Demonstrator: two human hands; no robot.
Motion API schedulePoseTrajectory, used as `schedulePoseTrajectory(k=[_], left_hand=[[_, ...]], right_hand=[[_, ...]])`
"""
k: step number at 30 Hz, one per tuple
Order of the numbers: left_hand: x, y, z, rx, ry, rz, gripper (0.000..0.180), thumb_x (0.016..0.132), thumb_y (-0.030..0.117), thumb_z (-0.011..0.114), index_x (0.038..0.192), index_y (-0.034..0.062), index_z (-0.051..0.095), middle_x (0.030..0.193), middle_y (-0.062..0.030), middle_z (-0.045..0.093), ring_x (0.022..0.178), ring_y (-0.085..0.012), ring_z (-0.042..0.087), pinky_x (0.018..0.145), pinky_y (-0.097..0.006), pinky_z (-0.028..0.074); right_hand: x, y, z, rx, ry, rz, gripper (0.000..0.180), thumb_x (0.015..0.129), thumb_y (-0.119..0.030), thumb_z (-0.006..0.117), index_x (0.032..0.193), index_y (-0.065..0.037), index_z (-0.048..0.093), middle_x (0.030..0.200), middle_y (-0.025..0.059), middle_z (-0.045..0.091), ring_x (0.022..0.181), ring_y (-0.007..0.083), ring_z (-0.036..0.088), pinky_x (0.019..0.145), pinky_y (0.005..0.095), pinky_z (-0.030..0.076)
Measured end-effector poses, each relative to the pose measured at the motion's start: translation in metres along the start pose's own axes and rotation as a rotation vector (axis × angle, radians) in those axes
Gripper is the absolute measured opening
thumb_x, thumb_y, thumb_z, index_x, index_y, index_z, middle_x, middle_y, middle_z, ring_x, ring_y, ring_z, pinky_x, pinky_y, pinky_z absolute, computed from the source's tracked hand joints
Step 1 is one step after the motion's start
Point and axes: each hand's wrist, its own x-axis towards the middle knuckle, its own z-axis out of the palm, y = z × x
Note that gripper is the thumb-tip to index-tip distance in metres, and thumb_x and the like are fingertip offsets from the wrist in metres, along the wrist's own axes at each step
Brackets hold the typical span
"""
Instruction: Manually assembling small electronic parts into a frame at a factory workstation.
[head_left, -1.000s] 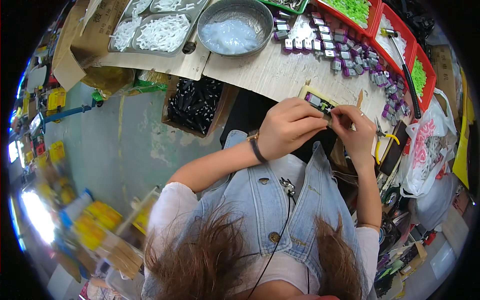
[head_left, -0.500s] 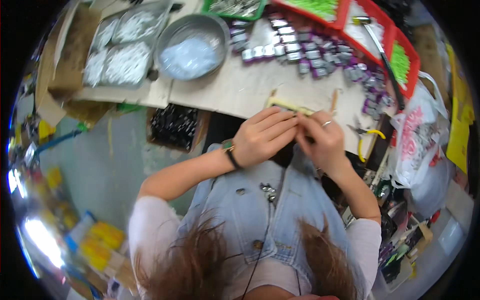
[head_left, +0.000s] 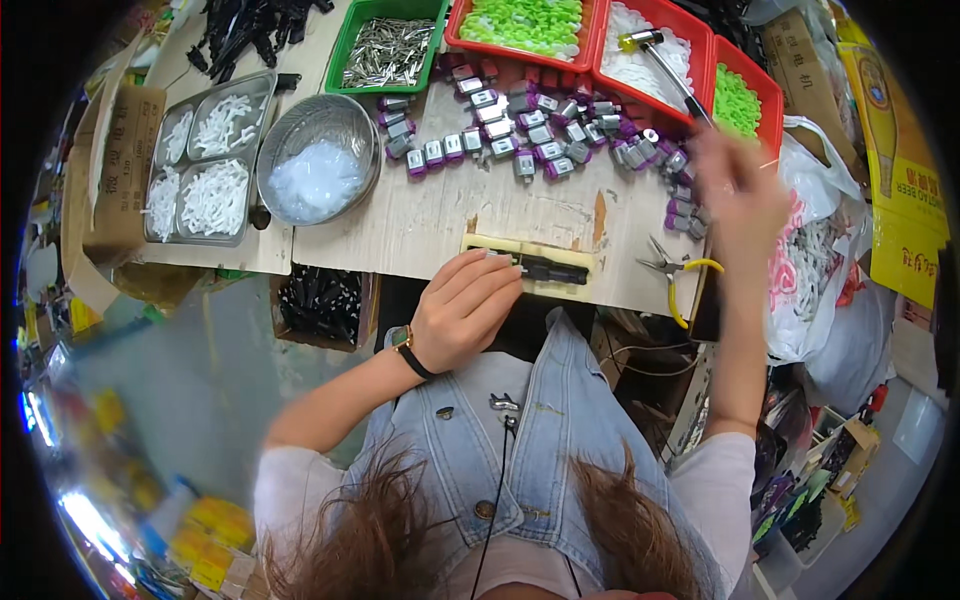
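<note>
The black casing (head_left: pixel 555 272) lies lengthwise in the pale yellow fixture (head_left: pixel 500 242) at the near edge of the tabletop (head_left: pixel 400 225), its right part exposed and its left part under the person's fingers. As far as can be judged, work on this piece is partway along: it is seated in the fixture and not yet lifted out, while whatever is fitted inside its left end is hidden by the hand. Beyond it, many small silver and purple motors (head_left: pixel 525 165) lie loose on the far right half of the tabletop, so plenty of parts seem to be left. The left hand (head_left: pixel 462 308) comes in from the near left, wrist low, back of the hand upward, fingers bent together and resting over the left end of casing and fixture; the thumb is out of sight, so whether they pinch anything is unclear. The right hand (head_left: pixel 742 195) is raised, well apart from the fixture, its forearm reaching straight toward the far right. It is blurred beside the near end of the hammer (head_left: pixel 680 80) on the red tray (head_left: pixel 700 45), and I can't say whether its fingers grasp the handle.
</note>
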Motion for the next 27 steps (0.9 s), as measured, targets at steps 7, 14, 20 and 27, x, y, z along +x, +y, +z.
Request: schedulePoseTrajectory(k=[7,14,20,27], left_hand=[[0.002,0.000,0.004,-0.054,0.053,-0.025,0.021,0.073,0.000,0.075,0.092,0.0049,0.070,0.105,-0.0073,0.070,0.103,-0.0255,0.065,0.098,-0.042,0.047],[-0.006,0.004,0.001,-0.301,0.146,-0.156,0.022,0.071,-0.003,0.077,0.091,0.0036,0.071,0.103,-0.0080,0.071,0.109,-0.0268,0.062,0.094,-0.040,0.049],[-0.012,0.023,-0.026,-0.571,0.224,-0.479,0.025,0.076,-0.009,0.073,0.098,0.0025,0.074,0.097,-0.0112,0.069,0.092,-0.0181,0.068,0.076,-0.027,0.055],[0.001,0.049,-0.044,-1.385,0.052,-1.011,0.015,0.086,0.001,0.071,0.099,-0.0054,0.069,0.090,-0.0117,0.072,0.079,-0.0150,0.069,0.073,-0.025,0.056]], right_hand=[[0.113,0.204,-0.042,-0.931,-0.340,0.098,0.028,0.077,-0.027,0.067,0.088,-0.001,0.069,0.087,0.0250,0.068,0.086,0.0392,0.068,0.072,0.0472,0.052],[0.130,0.203,-0.032,-0.892,-0.359,0.104,0.029,0.076,-0.025,0.065,0.094,-0.002,0.071,0.087,0.0240,0.069,0.088,0.0381,0.068,0.077,0.0450,0.052],[0.098,0.156,-0.050,-0.660,-0.058,0.083,0.031,0.085,-0.030,0.064,0.098,-0.004,0.074,0.086,0.0173,0.072,0.082,0.0241,0.071,0.076,0.0342,0.053],[-0.107,-0.071,0.019,0.703,-0.691,0.197,0.014,0.082,0.007,0.065,0.095,0.004,0.068,0.090,0.0069,0.071,0.081,0.0103,0.067,0.075,0.0231,0.054]])
